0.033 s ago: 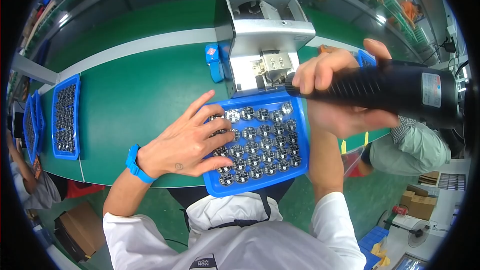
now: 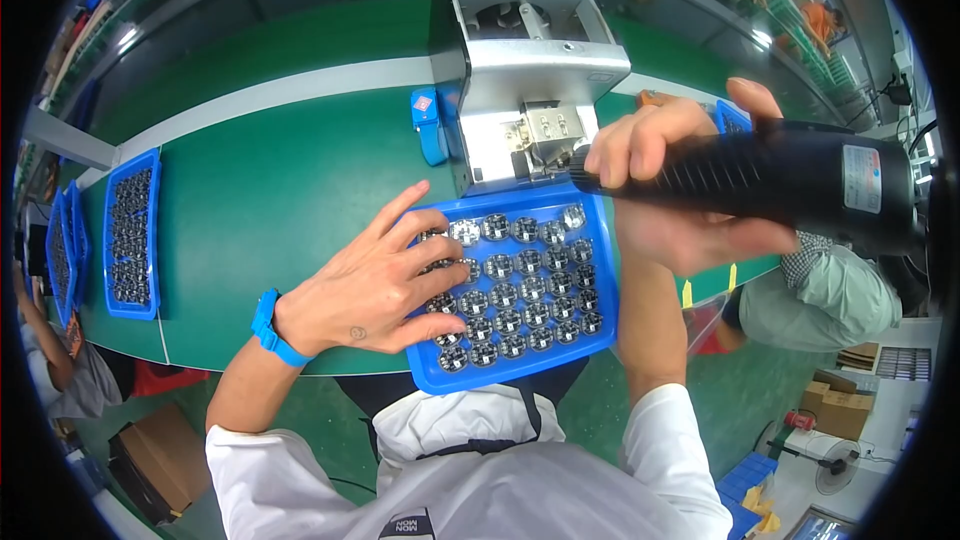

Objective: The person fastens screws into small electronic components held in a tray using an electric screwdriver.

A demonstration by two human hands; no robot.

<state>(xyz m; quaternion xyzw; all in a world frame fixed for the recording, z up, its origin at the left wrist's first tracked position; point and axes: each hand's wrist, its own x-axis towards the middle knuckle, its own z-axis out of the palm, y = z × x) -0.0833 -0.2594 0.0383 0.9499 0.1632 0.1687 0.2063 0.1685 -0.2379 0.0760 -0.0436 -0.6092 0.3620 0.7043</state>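
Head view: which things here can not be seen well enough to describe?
- Tip of the black power tool: hidden behind the right hand.
- Left part of the blue tray: covered by the left hand.
- Small round parts: too small to identify.
- Far blue trays: bent and cut by the fisheye rim.

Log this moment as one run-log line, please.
left hand: flat on blue tray of round metal parts | right hand: gripping black power screwdriver, tip near grey machine | bench: green
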